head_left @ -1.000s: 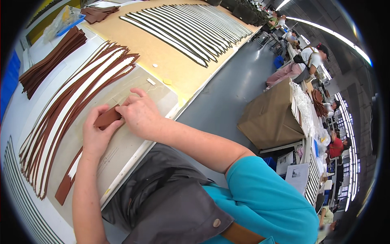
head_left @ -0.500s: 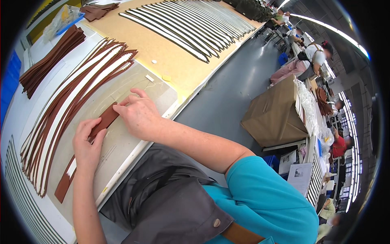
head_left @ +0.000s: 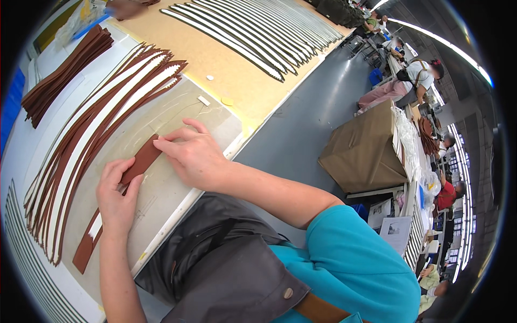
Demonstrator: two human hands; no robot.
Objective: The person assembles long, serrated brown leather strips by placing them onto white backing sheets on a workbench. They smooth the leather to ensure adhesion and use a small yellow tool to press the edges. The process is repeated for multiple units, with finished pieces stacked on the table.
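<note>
A brown strip (head_left: 143, 159) with a white backing section lies slantwise on the grey work mat (head_left: 177, 207) in front of me. My left hand (head_left: 117, 191) grips it around the middle, thumb on one edge and fingers on the other. At its far end my right hand (head_left: 188, 149) pinches the tip between thumb and forefinger, the other fingers raised. The strip's lower end (head_left: 83, 253) rests on the mat past my left wrist. Just left of my hands lies a loose bundle of brown and white strips (head_left: 89, 132) with jagged ends.
A brown stack of strips (head_left: 64, 75) lies at the far left. Rows of black-edged white strips (head_left: 231, 40) cover the tan board. A small white piece (head_left: 203, 100) sits by the mat's far edge. Across the aisle stand a brown-covered box (head_left: 363, 151) and several people at benches.
Both hands keep hold of the brown strip and have barely moved. The view has shifted slightly. At the far left top, a brown pile looks blurred.
</note>
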